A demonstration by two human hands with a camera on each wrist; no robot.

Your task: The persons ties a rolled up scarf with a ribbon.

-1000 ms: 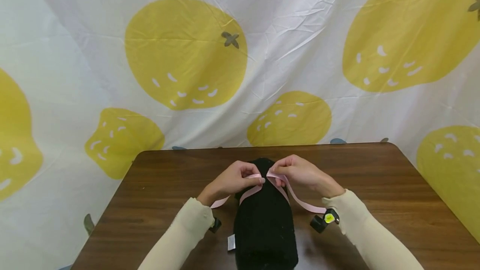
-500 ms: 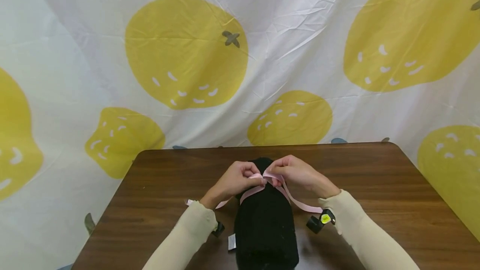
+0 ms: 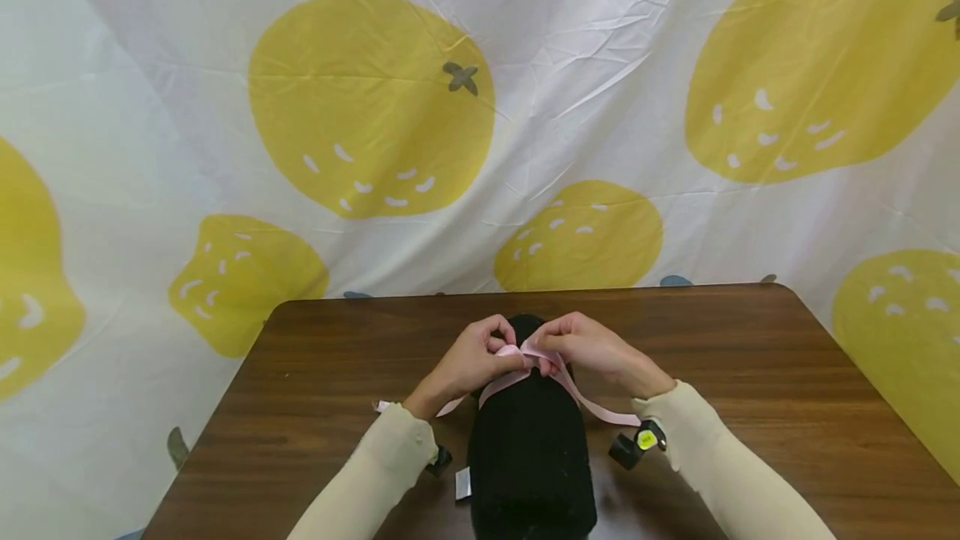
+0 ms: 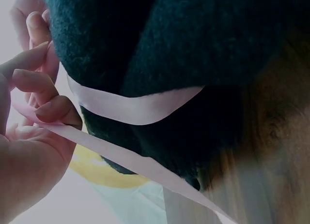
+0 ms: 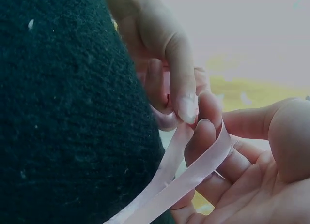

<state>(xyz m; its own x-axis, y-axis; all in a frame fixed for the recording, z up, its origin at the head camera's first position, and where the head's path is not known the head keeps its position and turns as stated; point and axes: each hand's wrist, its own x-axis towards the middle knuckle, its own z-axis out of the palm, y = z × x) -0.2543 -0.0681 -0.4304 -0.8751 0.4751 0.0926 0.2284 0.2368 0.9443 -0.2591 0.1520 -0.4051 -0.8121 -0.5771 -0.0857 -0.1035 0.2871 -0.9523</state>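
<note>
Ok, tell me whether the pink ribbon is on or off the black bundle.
On: the pink ribbon lies against the black bundle in the left wrist view. Whether it passes underneath is hidden.

Person wears a long, plain cream fabric L sleeve (image 3: pixel 360 482) & matching R sleeve (image 3: pixel 738 473), both w/ loose, wavy-edged cuffs (image 3: pixel 412 430). Small boxy black L wrist cam (image 3: pixel 441 461) is partly hidden; small boxy black R wrist cam (image 3: pixel 625 452) has a bright yellow-green sticker (image 3: pixel 647 440) w/ dark print, too small to read. L hand (image 3: pixel 474 359) & R hand (image 3: pixel 591 348) are bare; L thumbnail (image 5: pixel 187 109) short.
</note>
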